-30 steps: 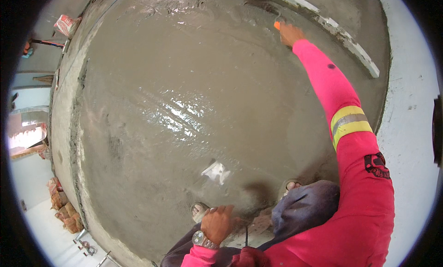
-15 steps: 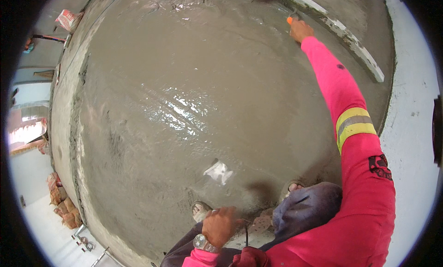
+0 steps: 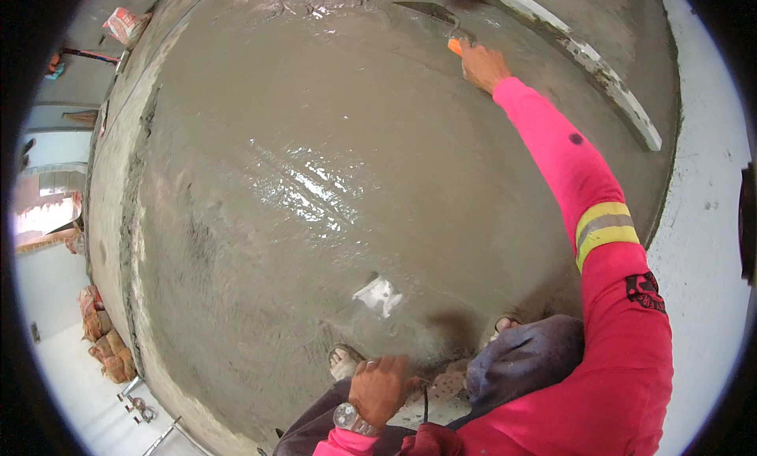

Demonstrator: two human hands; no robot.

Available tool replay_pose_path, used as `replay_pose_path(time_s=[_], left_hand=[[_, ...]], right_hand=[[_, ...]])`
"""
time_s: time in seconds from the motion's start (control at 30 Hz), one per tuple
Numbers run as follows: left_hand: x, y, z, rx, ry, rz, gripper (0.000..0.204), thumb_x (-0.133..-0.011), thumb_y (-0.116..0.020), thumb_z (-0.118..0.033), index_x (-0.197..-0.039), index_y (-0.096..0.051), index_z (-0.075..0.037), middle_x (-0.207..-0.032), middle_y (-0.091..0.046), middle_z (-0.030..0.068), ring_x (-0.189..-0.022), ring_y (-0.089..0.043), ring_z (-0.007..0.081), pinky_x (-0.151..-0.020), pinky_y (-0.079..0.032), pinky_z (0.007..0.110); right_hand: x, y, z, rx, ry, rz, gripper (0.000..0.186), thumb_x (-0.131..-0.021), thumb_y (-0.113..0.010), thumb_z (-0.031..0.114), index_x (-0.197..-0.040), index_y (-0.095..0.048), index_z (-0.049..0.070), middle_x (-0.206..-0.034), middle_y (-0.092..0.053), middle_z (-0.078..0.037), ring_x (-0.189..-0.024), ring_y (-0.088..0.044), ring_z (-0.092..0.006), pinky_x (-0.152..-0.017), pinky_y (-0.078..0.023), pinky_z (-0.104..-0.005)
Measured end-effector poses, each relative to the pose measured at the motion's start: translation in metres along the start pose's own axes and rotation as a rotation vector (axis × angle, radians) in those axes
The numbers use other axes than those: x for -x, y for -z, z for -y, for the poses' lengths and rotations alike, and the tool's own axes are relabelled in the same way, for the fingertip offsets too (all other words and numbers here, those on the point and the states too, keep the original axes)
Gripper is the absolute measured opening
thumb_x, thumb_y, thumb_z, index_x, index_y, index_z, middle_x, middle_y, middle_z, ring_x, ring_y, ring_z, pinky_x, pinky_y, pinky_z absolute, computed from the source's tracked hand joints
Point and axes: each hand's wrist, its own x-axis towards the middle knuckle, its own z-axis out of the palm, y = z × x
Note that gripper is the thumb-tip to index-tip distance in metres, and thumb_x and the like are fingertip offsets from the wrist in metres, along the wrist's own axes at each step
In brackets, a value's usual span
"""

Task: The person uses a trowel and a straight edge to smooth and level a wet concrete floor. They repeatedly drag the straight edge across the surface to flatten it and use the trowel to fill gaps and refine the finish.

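Observation:
My right hand (image 3: 483, 65) reaches far forward, closed around the orange handle of a trowel (image 3: 426, 11). The trowel's thin pointed blade lies at the surface of the wet grey mortar (image 3: 236, 85). Close to my body, my left hand (image 3: 380, 389) is bent over by my knee, a watch on its wrist. Its fingertips are blurred and partly hidden, so I cannot tell what they grip, if anything. A white scrap (image 3: 378, 296) lies in the mortar ahead of my feet.
A long pale straightedge (image 3: 599, 69) smeared with mortar lies at the far right, near a white wall (image 3: 706, 203). Several sacks (image 3: 110, 355) and a red-and-white bag (image 3: 126, 27) stand left beyond the slab's rough edge (image 3: 130, 243). My sandalled feet (image 3: 344, 361) are on the mortar.
My right hand has swept left, away from the straightedge, bringing the trowel's blade into clearer sight. My left hand stays in nearly the same place.

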Motion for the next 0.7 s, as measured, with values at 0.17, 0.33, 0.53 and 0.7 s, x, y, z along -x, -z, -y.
replay_pose_path(time_s=[0.17, 0.33, 0.53, 0.7], left_hand=[[0.003, 0.004, 0.000, -0.030, 0.030, 0.045, 0.036, -0.080, -0.064, -0.035, -0.107, -0.059, -0.011, -0.094, -0.063, 0.0093, -0.087, -0.062, 0.0305, -0.076, -0.049, 0.040], [0.005, 0.008, -0.002, -0.044, 0.019, 0.002, 0.036, -0.080, -0.063, -0.036, -0.104, -0.059, -0.009, -0.094, -0.063, 0.0095, -0.091, -0.061, 0.0289, -0.080, -0.047, 0.040], [-0.002, -0.010, -0.003, -0.038, -0.026, 0.039, 0.031, -0.082, -0.060, -0.033, -0.101, -0.060, -0.009, -0.094, -0.065, 0.0095, -0.092, -0.061, 0.0273, -0.079, -0.046, 0.040], [0.012, -0.038, -0.005, -0.049, -0.017, 0.216, 0.020, -0.084, -0.053, -0.024, -0.088, -0.065, -0.009, -0.082, -0.067, 0.0083, -0.089, -0.062, 0.0253, -0.076, -0.045, 0.039]], right_hand=[[0.027, 0.005, 0.031, -0.187, 0.167, -0.056, 0.043, -0.082, -0.057, 0.015, -0.120, -0.045, -0.001, -0.083, -0.062, -0.021, -0.069, -0.063, -0.0359, -0.061, -0.050, -0.0482], [0.069, 0.057, 0.142, -1.213, 0.038, 0.505, 0.036, -0.085, -0.060, 0.022, -0.113, -0.048, 0.003, -0.073, -0.052, -0.003, -0.051, -0.052, -0.0112, -0.043, -0.045, -0.0279], [0.172, 0.022, 0.311, -1.573, 0.190, 1.325, 0.030, -0.084, -0.061, 0.025, -0.106, -0.050, 0.009, -0.071, -0.047, 0.001, -0.049, -0.044, -0.0069, -0.042, -0.043, -0.0235], [0.362, -0.046, 0.411, -1.376, -0.065, 1.784, 0.022, -0.084, -0.057, 0.030, -0.092, -0.049, 0.012, -0.065, -0.049, 0.000, -0.044, -0.047, -0.0101, -0.038, -0.041, -0.0263]])
